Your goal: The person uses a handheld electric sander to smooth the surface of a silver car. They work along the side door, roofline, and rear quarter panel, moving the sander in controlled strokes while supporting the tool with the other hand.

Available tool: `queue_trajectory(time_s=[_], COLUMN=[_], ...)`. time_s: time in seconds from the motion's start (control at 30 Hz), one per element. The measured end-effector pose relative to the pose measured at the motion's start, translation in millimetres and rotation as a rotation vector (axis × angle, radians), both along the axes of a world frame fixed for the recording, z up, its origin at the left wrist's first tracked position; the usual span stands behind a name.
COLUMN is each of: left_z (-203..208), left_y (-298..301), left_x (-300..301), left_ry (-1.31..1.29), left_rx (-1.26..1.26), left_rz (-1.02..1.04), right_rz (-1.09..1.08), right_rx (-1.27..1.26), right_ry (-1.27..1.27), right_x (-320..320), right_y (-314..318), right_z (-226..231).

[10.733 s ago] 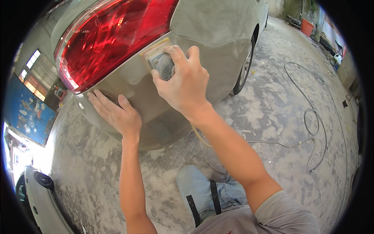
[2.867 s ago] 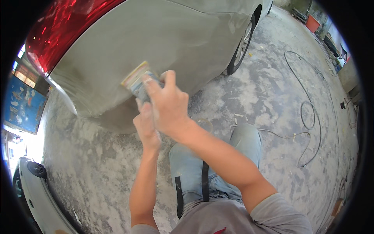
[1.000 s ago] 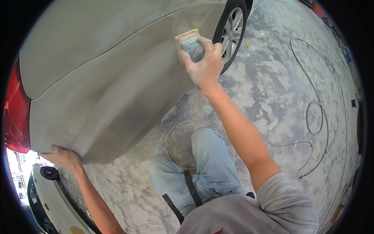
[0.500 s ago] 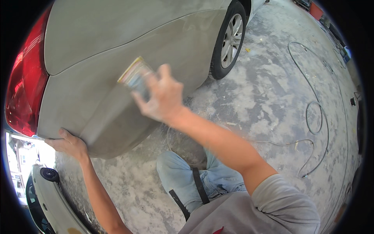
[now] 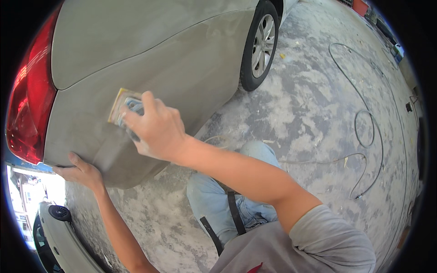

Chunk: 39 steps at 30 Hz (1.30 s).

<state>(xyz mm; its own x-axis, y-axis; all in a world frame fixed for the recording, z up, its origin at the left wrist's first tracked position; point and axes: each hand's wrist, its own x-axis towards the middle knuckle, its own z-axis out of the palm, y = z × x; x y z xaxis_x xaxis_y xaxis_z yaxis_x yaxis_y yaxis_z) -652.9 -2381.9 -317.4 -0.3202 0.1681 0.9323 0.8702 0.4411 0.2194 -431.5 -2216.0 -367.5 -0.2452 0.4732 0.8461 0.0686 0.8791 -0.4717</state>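
My right hand [image 5: 159,125] is closed around a sanding block [image 5: 122,105] with a yellowish edge, somewhat blurred. The block lies against the dull grey bumper [image 5: 86,125] of a car, below the curved panel seam. My left hand [image 5: 84,173] rests at the bumper's lower corner, thumb up on the surface and fingers stretched out under the red tail light [image 5: 29,95]. Nothing is held in it. Part of the block is hidden behind my right fingers.
The car's wheel [image 5: 261,45] stands at the far side. A thin hose [image 5: 359,91] loops over the dusty, blotched floor [image 5: 300,123] to the right. Another car [image 5: 63,236] is at the lower left. My bent knees [image 5: 207,200] are close below the bumper.
My right hand has swept the sanding block left and down along the bumper, toward the tail light. My left hand stays at the corner. The view has shifted slightly.
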Motion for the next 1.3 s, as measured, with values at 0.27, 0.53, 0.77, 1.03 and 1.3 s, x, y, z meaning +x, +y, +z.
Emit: queue_trajectory(time_s=[0.27, 0.53, 0.77, 1.03, 1.3], left_z=[0.1, 0.1, 1.6, 2.5, 0.7], left_y=[-1.8, -2.5, -3.7, 0.9, 0.1], left_x=[-8.1, -18.5, -21.5, -8.6, -12.0], left_ry=[0.029, 0.045, 0.053, 0.022, 0.03], left_rx=[0.012, 0.025, -0.006, -0.009, -0.014], left_rz=[0.001, 0.003, 0.057, 0.097, 0.07], right_rz=[-0.121, -0.293, -0.421, -0.603, -0.701], right_rx=[-0.103, -0.187, -0.263, -0.212, -0.295], right_ry=[0.037, 0.105, 0.101, 0.086, 0.057], right_x=[21.1, 44.4, 71.8, 99.6, 114.5], right_y=[47.4, 116.4, 180.3, 239.9, 276.6], right_z=[-13.9, -35.0, -66.6, -72.0, -49.4])
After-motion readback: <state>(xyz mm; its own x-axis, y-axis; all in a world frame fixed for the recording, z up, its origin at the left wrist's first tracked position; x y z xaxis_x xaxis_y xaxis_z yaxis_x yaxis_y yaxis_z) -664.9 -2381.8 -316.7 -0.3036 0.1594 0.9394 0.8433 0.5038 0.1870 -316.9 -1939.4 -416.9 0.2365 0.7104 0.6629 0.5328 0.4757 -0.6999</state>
